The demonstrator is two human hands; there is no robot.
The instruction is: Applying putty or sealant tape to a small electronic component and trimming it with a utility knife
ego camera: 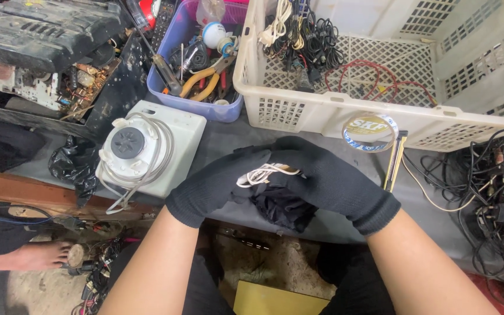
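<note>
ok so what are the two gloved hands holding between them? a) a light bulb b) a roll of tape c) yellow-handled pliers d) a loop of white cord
d: the left hand and right hand, both in black gloves, close together around a loop of white cord; the pliers and the roll of tape lie untouched.

Cluttered repair workshop, tool tub (196, 87), basket of cables (345, 111), bare circuit board (83, 79)
</note>
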